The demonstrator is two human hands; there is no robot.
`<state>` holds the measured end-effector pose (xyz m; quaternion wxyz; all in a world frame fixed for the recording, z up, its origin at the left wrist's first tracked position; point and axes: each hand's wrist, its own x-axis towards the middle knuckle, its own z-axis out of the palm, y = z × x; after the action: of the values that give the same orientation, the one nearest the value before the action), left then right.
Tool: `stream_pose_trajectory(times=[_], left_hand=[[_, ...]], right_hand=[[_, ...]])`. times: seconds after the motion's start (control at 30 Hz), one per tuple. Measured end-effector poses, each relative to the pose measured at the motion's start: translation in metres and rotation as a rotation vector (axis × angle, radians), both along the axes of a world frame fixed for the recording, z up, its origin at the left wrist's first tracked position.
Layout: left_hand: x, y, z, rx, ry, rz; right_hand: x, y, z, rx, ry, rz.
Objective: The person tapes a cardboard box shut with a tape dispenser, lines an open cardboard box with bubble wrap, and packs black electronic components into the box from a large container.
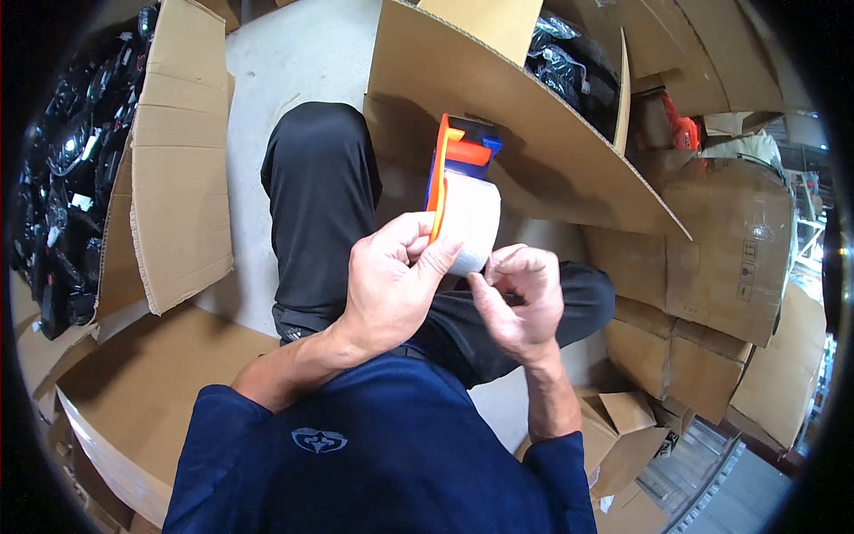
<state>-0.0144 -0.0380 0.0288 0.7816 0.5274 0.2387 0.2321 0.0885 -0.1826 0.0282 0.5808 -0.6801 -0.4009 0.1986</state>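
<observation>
Orange tape dispenser [458,191] gripped in left hand [391,280]; right hand [525,298] pinching its tape roll [473,222].

centre: tape dispenser [463,191] held between left hand [391,285] and right hand [525,298], above the person's lap
left: open cardboard box [178,178] with packaged goods [67,178] inside
behind dispenser: large open box [534,133], its flap toward the person
right: stacked closed cartons [721,258]
lower right: small open carton [623,427] on the floor
</observation>
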Motion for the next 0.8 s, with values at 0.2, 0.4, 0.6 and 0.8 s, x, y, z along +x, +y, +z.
stream_pose_trajectory(times=[0.2,0.4,0.6,0.8], left_hand=[[0.001,0.015,-0.002,-0.146,-0.051,-0.104],[0.013,-0.010,-0.027,0.246,0.067,0.090],[0.037,-0.005,-0.030,0.085,0.088,0.039],[0.045,-0.005,-0.052,0.060,0.227,-0.073]], right_hand=[[-0.012,0.009,0.025,0.112,0.609,-0.004],[-0.016,-0.002,-0.006,-0.014,0.452,-0.039],[-0.035,-0.001,0.003,0.177,0.639,-0.040],[-0.012,-0.016,0.005,-0.156,0.137,0.005]])
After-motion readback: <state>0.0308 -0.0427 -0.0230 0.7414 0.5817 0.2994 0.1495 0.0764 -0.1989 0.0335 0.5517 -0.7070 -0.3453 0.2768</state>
